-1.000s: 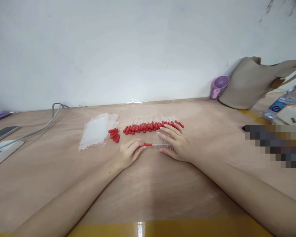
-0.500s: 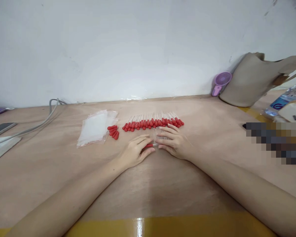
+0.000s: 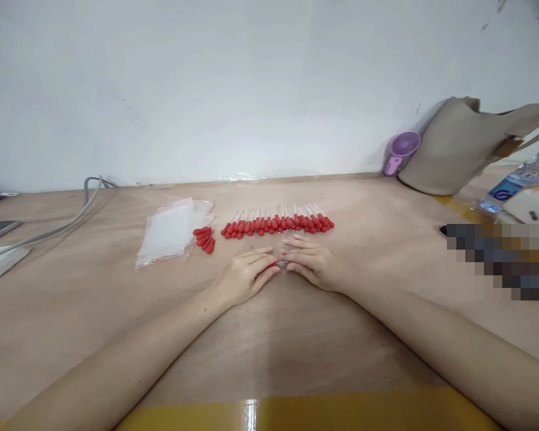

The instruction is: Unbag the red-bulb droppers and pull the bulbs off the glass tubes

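My left hand (image 3: 251,272) is closed, its thumb and fingers round a red rubber bulb that is mostly hidden; only a red tip shows by the fingertips. Facing it, my right hand (image 3: 317,263) pinches a thin clear tube that meets the bulb's tip. More clear tubes (image 3: 287,238) lie under and just beyond my right fingers. Behind both hands runs a row of droppers (image 3: 278,224), red bulbs toward me and clear stems toward the wall. Several loose red bulbs (image 3: 203,239) lie left of the row.
Left of the bulbs lie clear zip bags (image 3: 168,233). A grey cable (image 3: 74,221) and a phone (image 3: 0,230) are at the far left. A purple handheld fan (image 3: 402,149), a beige bag (image 3: 449,146) and a plastic bottle (image 3: 503,194) stand at the right.
The red bulb and clear tube have come closer together, and less of the bulb shows between my hands. My right fingers have drawn back from the dropper row and bunched closer together.
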Demonstrator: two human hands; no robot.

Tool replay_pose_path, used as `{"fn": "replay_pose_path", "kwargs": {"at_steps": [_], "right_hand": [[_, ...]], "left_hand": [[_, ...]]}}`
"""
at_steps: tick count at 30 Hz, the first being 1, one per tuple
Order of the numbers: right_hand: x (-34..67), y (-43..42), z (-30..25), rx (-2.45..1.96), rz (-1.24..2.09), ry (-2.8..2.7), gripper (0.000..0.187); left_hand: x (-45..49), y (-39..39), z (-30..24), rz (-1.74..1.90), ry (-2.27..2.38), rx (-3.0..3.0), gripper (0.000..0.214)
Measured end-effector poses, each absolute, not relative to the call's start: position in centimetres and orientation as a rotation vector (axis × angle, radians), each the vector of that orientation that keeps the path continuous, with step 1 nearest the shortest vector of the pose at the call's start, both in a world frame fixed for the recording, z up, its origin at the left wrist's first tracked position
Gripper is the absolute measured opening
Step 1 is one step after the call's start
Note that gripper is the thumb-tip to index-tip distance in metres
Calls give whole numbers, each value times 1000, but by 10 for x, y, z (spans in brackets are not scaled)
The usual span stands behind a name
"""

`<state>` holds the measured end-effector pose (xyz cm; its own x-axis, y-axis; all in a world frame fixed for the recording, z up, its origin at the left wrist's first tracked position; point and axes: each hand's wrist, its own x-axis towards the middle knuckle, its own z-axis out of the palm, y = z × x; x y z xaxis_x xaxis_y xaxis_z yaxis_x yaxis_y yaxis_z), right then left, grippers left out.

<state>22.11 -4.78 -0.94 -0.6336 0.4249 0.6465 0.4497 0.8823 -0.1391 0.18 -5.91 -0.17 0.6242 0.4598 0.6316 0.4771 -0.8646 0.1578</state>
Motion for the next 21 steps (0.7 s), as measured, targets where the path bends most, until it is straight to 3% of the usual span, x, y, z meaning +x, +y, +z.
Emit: {"fn": "replay_pose_path", "kwargs": {"at_steps": [21], "right_hand": [[216,-51,-10,-469,22,-2316,20]], "left_hand": [[2,-62,8,-830,-783,-2803,15]]}}
